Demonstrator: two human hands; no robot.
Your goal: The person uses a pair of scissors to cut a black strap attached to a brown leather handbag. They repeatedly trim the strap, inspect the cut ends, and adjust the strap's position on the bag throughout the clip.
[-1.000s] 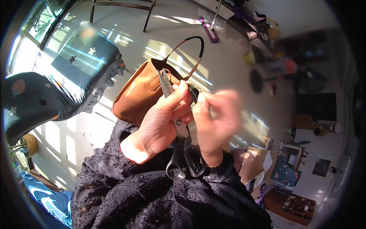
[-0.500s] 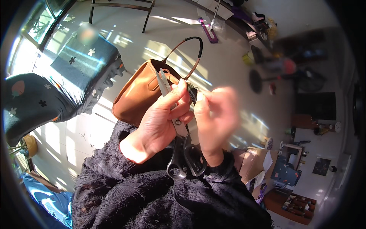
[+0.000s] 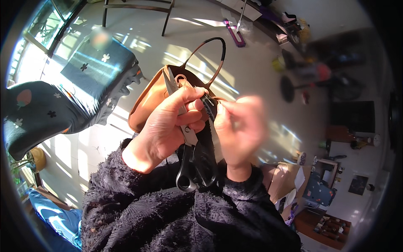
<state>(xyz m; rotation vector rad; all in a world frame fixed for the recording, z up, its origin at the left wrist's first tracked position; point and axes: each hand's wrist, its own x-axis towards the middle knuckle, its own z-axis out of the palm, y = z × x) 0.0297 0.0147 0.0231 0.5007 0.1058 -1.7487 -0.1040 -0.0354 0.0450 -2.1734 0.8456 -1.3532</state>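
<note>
My left hand (image 3: 166, 119) is closed round a pair of scissors (image 3: 189, 136); the blades point up and the black finger loops hang below my palm. Its thumb and forefinger also pinch a dark strap (image 3: 208, 105), which looks like part of the brown handbag's near handle. The brown handbag (image 3: 147, 98) lies in front of me, tilted, its far handle (image 3: 221, 50) arching up with a dark section. Close beside the strap my right hand (image 3: 241, 126) is pinched, partly smeared by motion. Something thin shows at its fingertips, too small to name.
Left of me stands a seat with a dark flowered cover (image 3: 92, 63). Chair legs (image 3: 136, 6) and a purple mop head (image 3: 235, 33) are at the far side. A fan (image 3: 289, 88) is to the right, and blue fabric (image 3: 54, 216) is at the lower left.
My left hand has shifted slightly left with the scissors, whose loops swung left. More of the dark strap now shows between my hands. My right hand stays pinched near it.
</note>
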